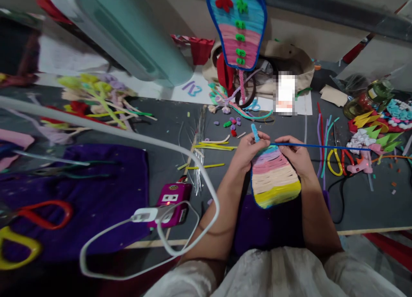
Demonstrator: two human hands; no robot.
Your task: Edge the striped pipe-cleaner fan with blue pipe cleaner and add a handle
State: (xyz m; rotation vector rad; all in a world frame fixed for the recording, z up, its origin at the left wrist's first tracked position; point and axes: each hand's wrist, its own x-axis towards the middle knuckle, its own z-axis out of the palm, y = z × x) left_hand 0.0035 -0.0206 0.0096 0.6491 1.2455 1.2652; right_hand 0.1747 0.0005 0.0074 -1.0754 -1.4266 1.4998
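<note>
A striped pipe-cleaner panel (275, 177) with yellow, cream, pink, lilac and blue bands is held upright in front of me. My left hand (248, 151) is closed on its upper left edge, where a light blue stub (255, 132) sticks up beside the thumb. On the upper right, my right hand (296, 154) grips the same panel, fingers pinched near its rim. A dark blue pipe cleaner (325, 146) runs from the panel's top past the right fingers, out to the right. Whether those fingers also pinch this stem is hard to see.
A finished fan-shaped piece (240, 28) stands behind. Scissors (335, 162) and a pink glue gun (360, 164) lie at right beside loose pipe cleaners. At left are a teal lamp (135, 35), a white cable (128, 136), a magenta power box (174, 202) and purple cloth (106, 194).
</note>
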